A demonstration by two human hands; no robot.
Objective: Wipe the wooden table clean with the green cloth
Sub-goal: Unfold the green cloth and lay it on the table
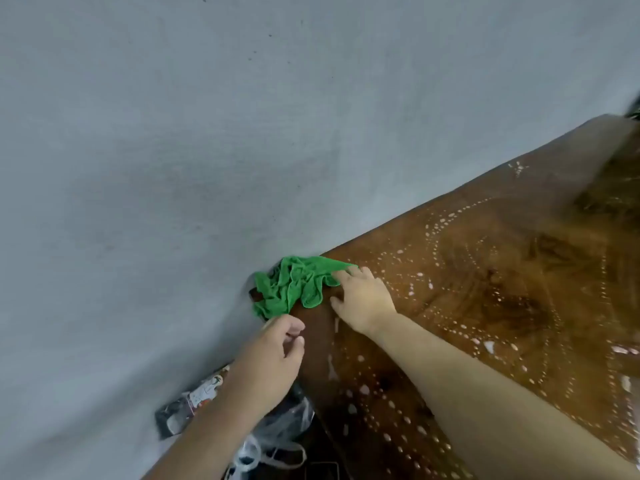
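Note:
The green cloth (296, 285) lies bunched on the near-left corner of the wooden table (502, 271), partly hanging over the edge. My right hand (363, 299) rests flat on the table, its fingertips pressing on the cloth's right edge and its thumb beside the lower fold. My left hand (277, 348) hovers off the table's side just below the cloth, fingers loosely curled and apart, the index tip close to the cloth's hanging end. Many white spots and smears cover the brown tabletop.
A grey wall (173, 150) runs close behind the table's left edge. Below the corner, a printed packet (194, 403) and a clear plastic bag (277, 431) with dark contents lie beside the table. A dark object (633, 110) peeks in at the far right.

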